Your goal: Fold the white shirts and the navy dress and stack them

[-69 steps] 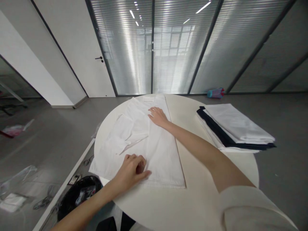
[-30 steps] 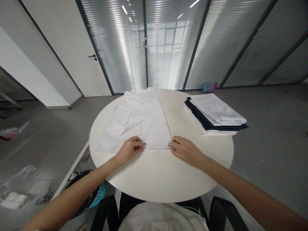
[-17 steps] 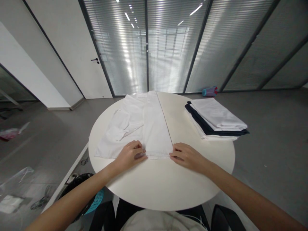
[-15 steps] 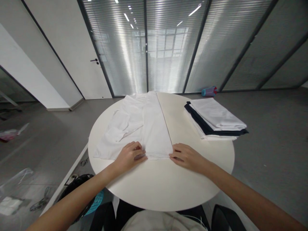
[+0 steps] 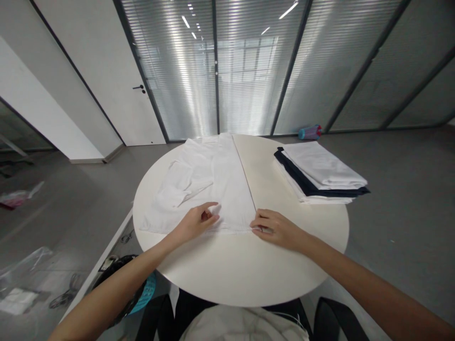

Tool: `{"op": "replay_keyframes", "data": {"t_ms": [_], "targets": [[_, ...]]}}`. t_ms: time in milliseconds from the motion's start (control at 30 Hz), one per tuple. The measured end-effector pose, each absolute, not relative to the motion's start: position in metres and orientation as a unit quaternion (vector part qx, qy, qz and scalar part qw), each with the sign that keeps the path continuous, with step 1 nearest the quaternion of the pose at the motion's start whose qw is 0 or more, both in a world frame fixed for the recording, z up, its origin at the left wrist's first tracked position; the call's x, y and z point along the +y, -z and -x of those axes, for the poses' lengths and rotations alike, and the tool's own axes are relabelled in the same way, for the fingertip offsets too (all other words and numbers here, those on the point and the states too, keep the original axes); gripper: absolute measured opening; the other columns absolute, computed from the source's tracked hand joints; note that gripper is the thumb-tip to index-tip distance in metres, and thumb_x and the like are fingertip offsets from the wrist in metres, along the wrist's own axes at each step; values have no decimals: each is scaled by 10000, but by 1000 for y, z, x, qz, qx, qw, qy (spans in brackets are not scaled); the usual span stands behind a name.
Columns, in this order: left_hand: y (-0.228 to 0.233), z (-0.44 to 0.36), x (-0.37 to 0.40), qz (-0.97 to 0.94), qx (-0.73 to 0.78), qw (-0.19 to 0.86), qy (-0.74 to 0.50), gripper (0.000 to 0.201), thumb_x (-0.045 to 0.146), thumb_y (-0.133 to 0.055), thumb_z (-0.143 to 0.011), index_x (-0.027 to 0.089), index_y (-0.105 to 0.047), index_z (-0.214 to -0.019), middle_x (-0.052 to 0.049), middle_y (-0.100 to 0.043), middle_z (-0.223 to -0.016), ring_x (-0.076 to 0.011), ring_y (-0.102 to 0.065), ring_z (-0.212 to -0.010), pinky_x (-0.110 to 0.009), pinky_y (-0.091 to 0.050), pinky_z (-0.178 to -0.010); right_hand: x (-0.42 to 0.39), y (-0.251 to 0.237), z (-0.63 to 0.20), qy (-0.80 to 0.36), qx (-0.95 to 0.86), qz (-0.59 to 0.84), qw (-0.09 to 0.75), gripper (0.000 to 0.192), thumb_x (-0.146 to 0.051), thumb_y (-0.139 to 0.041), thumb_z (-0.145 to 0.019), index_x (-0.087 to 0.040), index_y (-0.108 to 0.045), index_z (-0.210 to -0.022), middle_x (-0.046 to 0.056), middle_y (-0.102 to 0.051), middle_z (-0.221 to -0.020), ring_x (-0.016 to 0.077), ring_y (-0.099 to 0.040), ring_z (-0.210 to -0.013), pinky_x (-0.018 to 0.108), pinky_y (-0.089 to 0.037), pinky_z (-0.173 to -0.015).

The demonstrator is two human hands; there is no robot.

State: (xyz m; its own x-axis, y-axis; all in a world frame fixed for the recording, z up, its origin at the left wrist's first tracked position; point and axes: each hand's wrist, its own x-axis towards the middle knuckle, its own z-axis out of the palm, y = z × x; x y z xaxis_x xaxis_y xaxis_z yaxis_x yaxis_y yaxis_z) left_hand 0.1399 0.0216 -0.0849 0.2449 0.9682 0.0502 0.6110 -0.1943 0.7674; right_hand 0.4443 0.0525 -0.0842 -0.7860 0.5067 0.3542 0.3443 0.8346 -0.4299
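Nearest to me, my two bare forearms reach in from the bottom corners over a round white bench (image 5: 241,274). My left hand (image 5: 197,221) rests on the near hem of a white garment (image 5: 227,189), its fingers curled and pinching the cloth at the edge. My right hand (image 5: 272,228) sits at the garment's near right corner, its fingertips nipping the hem against the bench.

The garment lies flat on the left half of the bench, folded lengthwise, running from my hands to the far rim, with a sleeve doubled over on its left side.

Further off on the right of the bench, well apart from my hands, sits a stack of folded clothes (image 5: 320,173), white with one dark layer. Beyond, on the grey floor by the glass wall, lies a blue bottle (image 5: 310,132).
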Motion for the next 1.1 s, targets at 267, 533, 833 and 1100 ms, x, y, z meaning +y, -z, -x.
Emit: {"op": "replay_keyframes", "data": {"t_ms": [267, 533, 833, 1100], "targets": [[83, -151, 19, -712, 611, 232, -255, 440, 422, -552, -933, 187, -591, -1302, 40, -593, -628, -122, -483, -544, -242, -323, -589, 53, 85, -445, -189, -931, 232, 211, 198, -335, -591, -982, -179, -714, -994, 59, -628, -905, 172, -607, -832, 289, -466, -767], [96, -141, 21, -689, 561, 328, -320, 427, 288, -640, -812, 168, -595, -1219, 82, -501, -602, -103, -439, -553, -228, -304, -563, 50, 83, -442, -189, -921, 282, 193, 157, -333, -638, -943, -182, -634, -898, 40, -592, -899, 162, -577, -788, 275, -443, -710], [89, -142, 18, -739, 582, 235, -243, 163, 271, -673, -838, 203, -765, -954, 31, -575, -619, -121, -499, -596, -262, -350, -664, 52, 84, -446, -194, -925, 253, 205, 173, -319, -643, -950, -180, -632, -848, 38, -578, -891, 160, -569, -800, 282, -441, -734], [72, -132, 19, -813, 533, 90, -214, 183, 348, -662, -912, 241, -802, -864, -82, -650, -1008, -234, -619, -928, -407, -434, -897, 61, 79, -440, -102, -926, 221, 288, 265, -301, -516, -1012, -194, -678, -831, 88, -678, -1004, 203, -617, -973, 394, -454, -898]]}}
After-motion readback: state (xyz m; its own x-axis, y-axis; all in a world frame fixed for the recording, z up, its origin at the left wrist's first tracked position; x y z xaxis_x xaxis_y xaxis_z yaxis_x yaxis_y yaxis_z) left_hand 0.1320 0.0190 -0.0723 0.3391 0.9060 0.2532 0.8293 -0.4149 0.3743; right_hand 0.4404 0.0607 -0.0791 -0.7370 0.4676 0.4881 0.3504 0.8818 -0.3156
